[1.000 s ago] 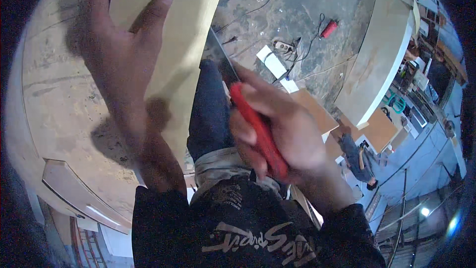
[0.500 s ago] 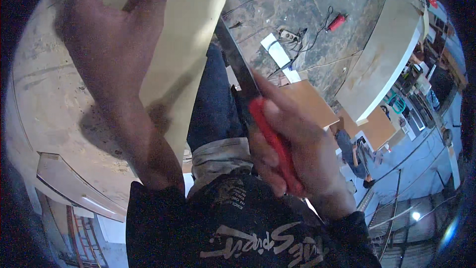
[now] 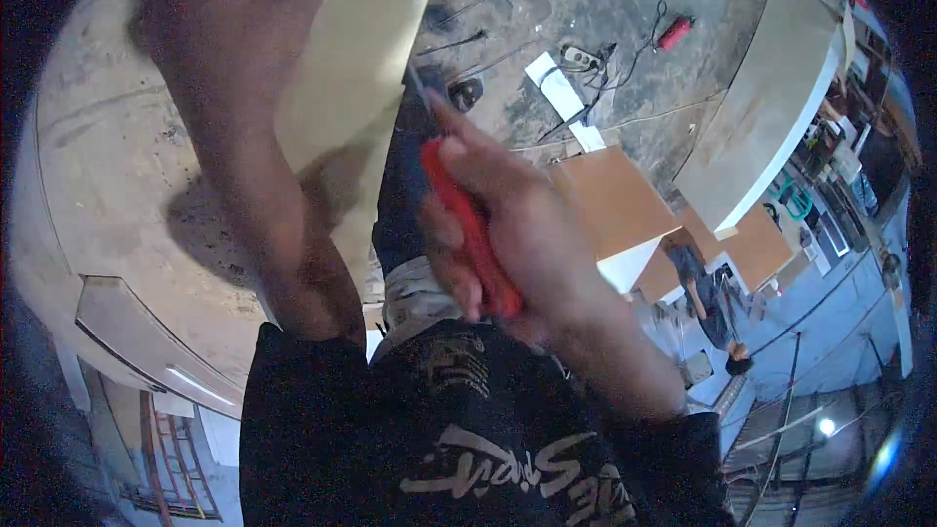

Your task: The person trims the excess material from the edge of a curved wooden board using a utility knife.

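My right hand (image 3: 522, 205) is wrapped round the red handle of a file (image 3: 471, 234), the forefinger stretched along toward its metal blade. The blade looks short from this angle, and its far end is at the long edge of a pale yellowish board (image 3: 366, 49). Whether it touches that edge I cannot tell. On top of the board rests my left hand (image 3: 229, 29), seemingly flat with the thumb apart. The upper frame edge cuts off its fingertips.
A dusty tan surface (image 3: 107, 166) spreads on the left. Across the floor lie a power strip (image 3: 581, 57), cords, a white strip (image 3: 553, 86) and a red power tool (image 3: 674, 32). Brown panels (image 3: 615, 200) and a long pale panel (image 3: 756, 102) stand right, with another person (image 3: 698, 293) beyond.
My right hand and the file have moved up and left, and the blade looks shorter now. My left hand stays on the board, shifted slightly upward in view.
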A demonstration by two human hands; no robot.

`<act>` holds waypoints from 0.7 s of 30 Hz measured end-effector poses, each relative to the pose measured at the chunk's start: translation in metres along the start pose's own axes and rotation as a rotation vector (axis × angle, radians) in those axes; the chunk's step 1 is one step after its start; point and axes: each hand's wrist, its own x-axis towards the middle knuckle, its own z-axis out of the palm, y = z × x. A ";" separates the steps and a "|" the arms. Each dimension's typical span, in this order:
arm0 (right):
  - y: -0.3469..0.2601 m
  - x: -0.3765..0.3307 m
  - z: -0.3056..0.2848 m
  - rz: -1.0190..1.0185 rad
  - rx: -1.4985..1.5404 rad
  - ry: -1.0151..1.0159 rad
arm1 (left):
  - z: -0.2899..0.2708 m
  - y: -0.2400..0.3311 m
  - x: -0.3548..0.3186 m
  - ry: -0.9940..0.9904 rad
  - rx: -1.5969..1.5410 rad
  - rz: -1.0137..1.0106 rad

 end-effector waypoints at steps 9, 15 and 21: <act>-0.004 -0.070 0.001 0.094 0.036 0.031 | 0.001 -0.001 -0.004 0.057 0.022 -0.021; -0.013 0.040 -0.005 0.076 -0.108 -0.089 | 0.005 -0.015 -0.008 0.008 -0.052 0.049; 0.004 -0.014 -0.013 0.102 0.050 -0.080 | 0.002 -0.011 -0.003 0.035 0.011 0.055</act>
